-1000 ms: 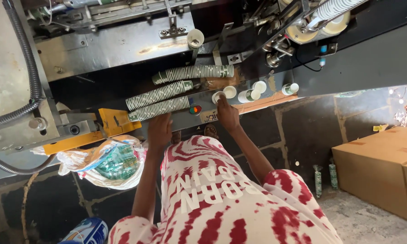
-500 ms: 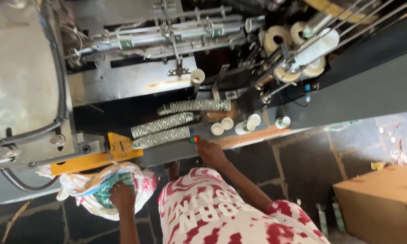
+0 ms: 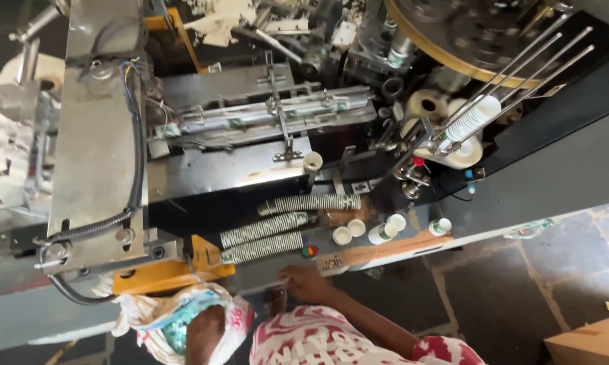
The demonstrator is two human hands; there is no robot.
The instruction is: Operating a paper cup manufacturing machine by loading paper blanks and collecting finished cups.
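Your right arm runs from about 5 o'clock up toward the centre, and your right hand (image 3: 304,282) rests with fingers curled on the front edge of the grey machine (image 3: 101,176), below the stacks; how tightly it grips cannot be told. Your left hand (image 3: 206,331) is plunged into the mouth of a white printed sack (image 3: 162,318) at 7 o'clock, its fingers hidden. At 12 o'clock from your right hand lie three nested paper-cup stacks (image 3: 264,236), white with dark green pattern, on their sides. At 2 o'clock stand loose single cups (image 3: 379,233).
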